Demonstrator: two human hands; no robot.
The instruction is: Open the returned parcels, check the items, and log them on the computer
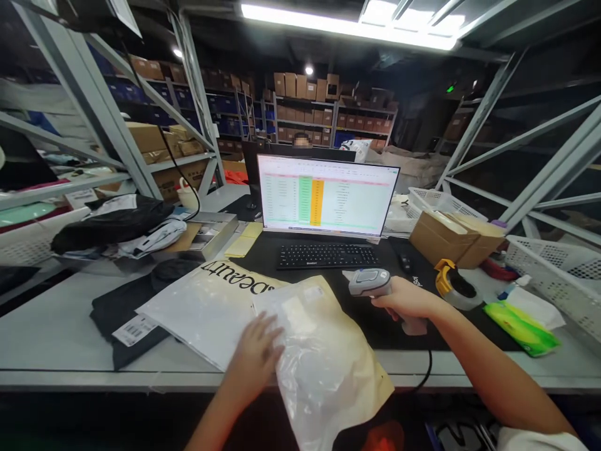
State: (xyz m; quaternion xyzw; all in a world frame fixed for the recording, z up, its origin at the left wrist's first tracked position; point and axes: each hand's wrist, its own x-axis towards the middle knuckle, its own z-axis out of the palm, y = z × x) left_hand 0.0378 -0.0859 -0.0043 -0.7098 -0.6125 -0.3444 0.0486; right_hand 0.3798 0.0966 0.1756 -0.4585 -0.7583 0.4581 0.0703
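My right hand [404, 302] is wrapped round the handle of a grey barcode scanner [370, 282], which points left above the black desk mat. A clear plastic bag [319, 363] with a pale yellowish backing lies on the near table edge and hangs over it. At the bag's left edge, my left hand [258, 347] rests with its fingers slightly apart, blurred a little. Under that hand and the bag is a white mailer bag [201, 307] with large black lettering. To its left, a folded black garment [113, 313] bears a white barcode label [134, 329].
A monitor [328, 197] showing a spreadsheet stands behind the keyboard [326, 255] and mouse [404, 260]. Rightward are cardboard boxes [441, 235], a yellow tape dispenser [453, 282], a green packet [521, 329] and white baskets [558, 269]. Black bagged items [113, 222] lie left. A person sits behind the monitor.
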